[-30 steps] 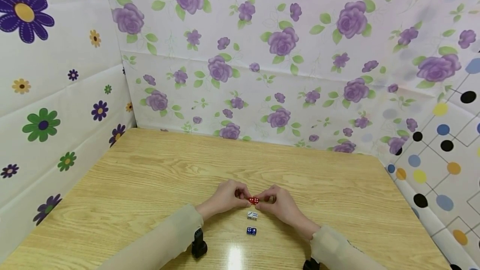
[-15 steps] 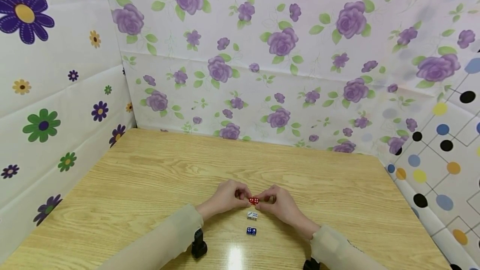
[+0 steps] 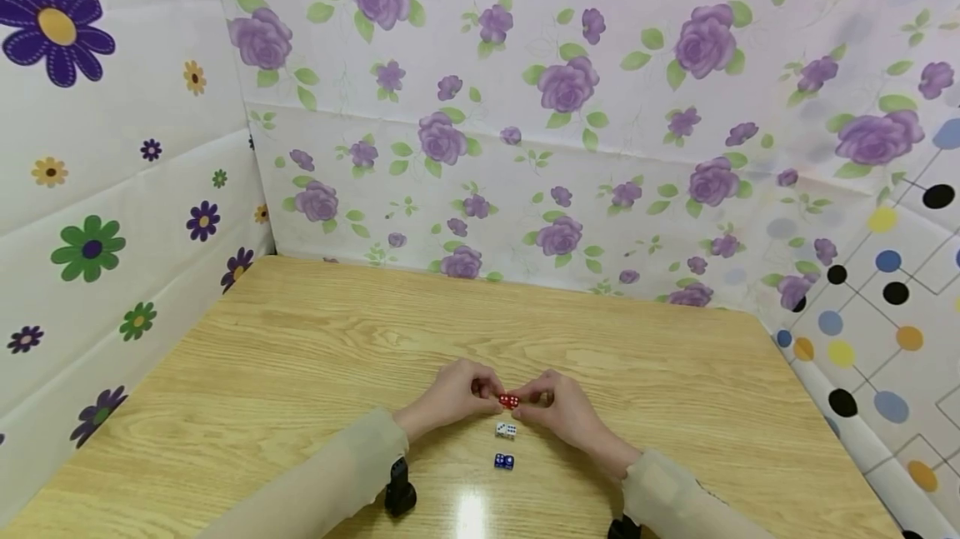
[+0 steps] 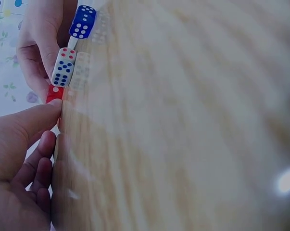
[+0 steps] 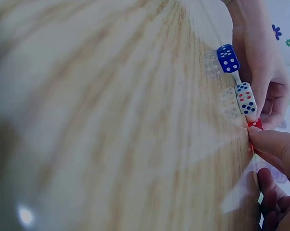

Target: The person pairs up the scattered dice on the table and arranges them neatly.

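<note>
Two red dice (image 3: 509,401) sit side by side on the wooden table, the farthest pair in a short column. From the left, thumb and forefinger of my left hand (image 3: 453,394) pinch the left red die; my right hand (image 3: 561,412) pinches the right one from the other side. Nearer to me come two white dice (image 3: 506,431), then two blue dice (image 3: 504,461), each pair side by side. In the left wrist view my thumb partly covers a red die (image 4: 55,93), beyond which a white die (image 4: 63,67) and a blue die (image 4: 82,22) stand.
The wooden table (image 3: 337,314) spreads around the hands, with glare near its front. A purple-rose cloth (image 3: 495,106) hangs behind it. Flower-patterned cloth (image 3: 165,214) closes the left side, and dotted cloth (image 3: 892,339) the right. Black wrist cameras (image 3: 400,489) hang under the sleeves.
</note>
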{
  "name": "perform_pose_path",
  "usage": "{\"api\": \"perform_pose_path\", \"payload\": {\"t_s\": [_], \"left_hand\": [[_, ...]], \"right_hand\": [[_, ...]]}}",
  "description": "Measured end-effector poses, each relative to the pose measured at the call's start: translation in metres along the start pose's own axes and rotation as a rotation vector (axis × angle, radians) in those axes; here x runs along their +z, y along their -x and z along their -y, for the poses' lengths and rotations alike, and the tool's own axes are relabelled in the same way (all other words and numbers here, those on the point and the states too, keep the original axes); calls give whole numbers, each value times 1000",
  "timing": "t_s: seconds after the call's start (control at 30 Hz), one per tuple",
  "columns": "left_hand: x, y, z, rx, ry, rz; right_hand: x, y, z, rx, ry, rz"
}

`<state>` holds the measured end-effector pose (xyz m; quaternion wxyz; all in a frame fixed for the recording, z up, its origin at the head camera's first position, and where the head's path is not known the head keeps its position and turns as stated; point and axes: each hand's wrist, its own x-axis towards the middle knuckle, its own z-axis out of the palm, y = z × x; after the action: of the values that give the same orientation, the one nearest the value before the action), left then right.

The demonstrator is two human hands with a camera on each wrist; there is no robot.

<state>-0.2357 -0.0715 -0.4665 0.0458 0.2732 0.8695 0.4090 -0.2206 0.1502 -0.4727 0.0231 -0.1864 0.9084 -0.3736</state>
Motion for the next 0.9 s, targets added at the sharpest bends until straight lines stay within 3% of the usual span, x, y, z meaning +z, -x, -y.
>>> {"api": "perform_pose_path", "payload": {"t_s": [0.9], "left_hand": [[1,-1,0,-18,26,6]], "right_hand": [[-2,0,1,-1,10,14]]}}
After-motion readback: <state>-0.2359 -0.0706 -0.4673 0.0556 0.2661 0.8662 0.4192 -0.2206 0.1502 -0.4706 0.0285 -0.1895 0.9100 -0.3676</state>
